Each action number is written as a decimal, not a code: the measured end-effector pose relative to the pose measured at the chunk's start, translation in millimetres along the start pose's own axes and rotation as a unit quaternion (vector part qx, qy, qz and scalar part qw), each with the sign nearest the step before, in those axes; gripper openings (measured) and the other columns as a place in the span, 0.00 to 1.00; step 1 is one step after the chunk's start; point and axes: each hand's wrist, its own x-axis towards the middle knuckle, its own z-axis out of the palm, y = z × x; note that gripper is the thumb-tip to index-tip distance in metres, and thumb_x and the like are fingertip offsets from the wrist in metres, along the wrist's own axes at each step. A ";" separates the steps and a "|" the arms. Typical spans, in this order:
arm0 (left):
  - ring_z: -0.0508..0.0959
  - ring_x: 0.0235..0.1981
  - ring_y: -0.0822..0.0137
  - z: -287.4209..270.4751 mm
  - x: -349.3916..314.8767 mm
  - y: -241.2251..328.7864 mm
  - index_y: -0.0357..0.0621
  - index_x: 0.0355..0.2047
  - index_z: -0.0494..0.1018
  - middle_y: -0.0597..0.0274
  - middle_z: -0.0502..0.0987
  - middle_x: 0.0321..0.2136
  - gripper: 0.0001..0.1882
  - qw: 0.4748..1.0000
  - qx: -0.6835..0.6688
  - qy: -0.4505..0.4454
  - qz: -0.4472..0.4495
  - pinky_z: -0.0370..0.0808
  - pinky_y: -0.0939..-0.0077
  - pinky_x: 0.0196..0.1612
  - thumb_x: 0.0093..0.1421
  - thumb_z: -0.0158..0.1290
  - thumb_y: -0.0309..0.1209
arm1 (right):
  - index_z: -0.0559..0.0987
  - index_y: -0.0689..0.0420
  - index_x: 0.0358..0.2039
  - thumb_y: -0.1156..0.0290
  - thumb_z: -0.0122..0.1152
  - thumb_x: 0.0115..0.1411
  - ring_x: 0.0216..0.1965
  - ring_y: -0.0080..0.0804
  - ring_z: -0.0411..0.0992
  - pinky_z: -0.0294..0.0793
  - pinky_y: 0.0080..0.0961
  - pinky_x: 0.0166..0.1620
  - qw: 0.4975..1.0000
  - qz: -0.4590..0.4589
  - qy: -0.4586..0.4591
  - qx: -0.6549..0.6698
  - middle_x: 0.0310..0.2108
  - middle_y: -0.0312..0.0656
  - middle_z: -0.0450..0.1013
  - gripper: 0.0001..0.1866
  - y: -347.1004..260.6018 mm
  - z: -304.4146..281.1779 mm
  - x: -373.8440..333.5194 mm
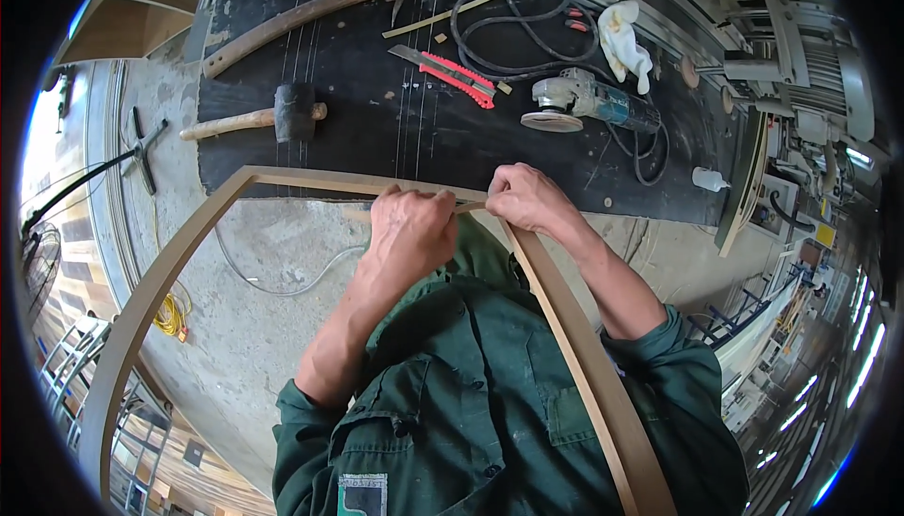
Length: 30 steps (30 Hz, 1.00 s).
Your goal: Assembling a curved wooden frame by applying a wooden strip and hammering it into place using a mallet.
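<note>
A light wooden frame (174, 254) of flat strips spans in front of me, with two long sides and a short crosspiece (315, 180) along the workbench edge. My left hand (407, 229) is closed round the right part of the crosspiece, knuckles up. My right hand (529, 201) grips the corner where the crosspiece meets the right long strip (589, 365). That strip runs down across my green jacket. The fingers cover much of the corner, so I cannot tell how the strips join there.
On the dark workbench (377, 144) lie a black-headed mallet (295, 113), a long-handled hammer (299, 26), a red utility knife (456, 77), an angle grinder (593, 104) with its cable, a white cloth (621, 40) and a small white bottle (710, 179). A yellow cord (170, 315) lies on the floor.
</note>
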 end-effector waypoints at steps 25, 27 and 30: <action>0.85 0.31 0.48 -41.6 -14.6 -51.7 0.43 0.29 0.85 0.51 0.84 0.24 0.12 0.979 0.019 -0.033 -0.200 0.80 0.57 0.37 0.53 0.71 0.38 | 0.84 0.58 0.32 0.66 0.60 0.51 0.46 0.49 0.81 0.79 0.40 0.51 1.000 -0.006 0.025 -0.015 0.40 0.50 0.81 0.12 -8.2 7.1 -3.8; 0.85 0.29 0.50 -39.2 -11.8 -55.1 0.44 0.29 0.86 0.52 0.84 0.23 0.13 0.978 0.023 -0.018 -0.205 0.80 0.58 0.36 0.52 0.72 0.40 | 0.84 0.58 0.33 0.66 0.60 0.51 0.46 0.49 0.81 0.78 0.41 0.52 1.000 -0.006 0.021 -0.010 0.41 0.50 0.81 0.12 -6.4 6.8 -3.4; 0.85 0.29 0.51 -42.3 -6.9 -54.2 0.44 0.29 0.86 0.52 0.84 0.23 0.14 0.969 0.024 -0.039 -0.241 0.80 0.59 0.35 0.50 0.73 0.41 | 0.84 0.58 0.33 0.66 0.60 0.50 0.47 0.50 0.80 0.78 0.41 0.53 1.000 -0.004 0.018 -0.008 0.42 0.50 0.80 0.12 -9.6 5.7 -5.6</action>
